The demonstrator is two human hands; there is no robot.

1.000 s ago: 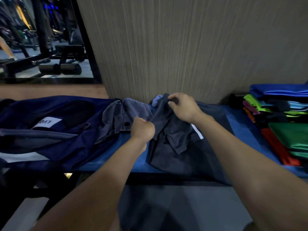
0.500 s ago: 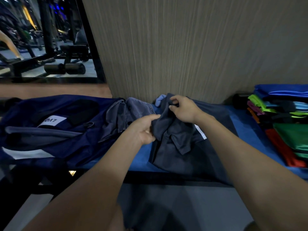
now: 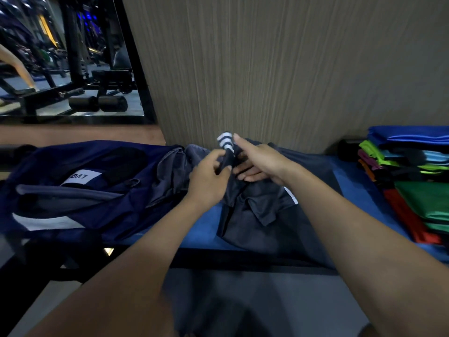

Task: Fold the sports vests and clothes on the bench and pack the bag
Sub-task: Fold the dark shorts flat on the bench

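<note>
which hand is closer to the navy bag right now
Left. The left hand grips the dark shirt just right of the bag; the right hand is farther right on the same shirt.

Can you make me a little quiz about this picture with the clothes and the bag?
1. True or false: both hands are on the dark grey garment.
2. The navy bag lies on which side of the left hand: A left, B right?
3. What sits at the bench's right end?

Key: 1 true; the left hand pinches the striped edge, the right hand touches it. 2 A. 3 A stack of colourful folded vests.
</note>
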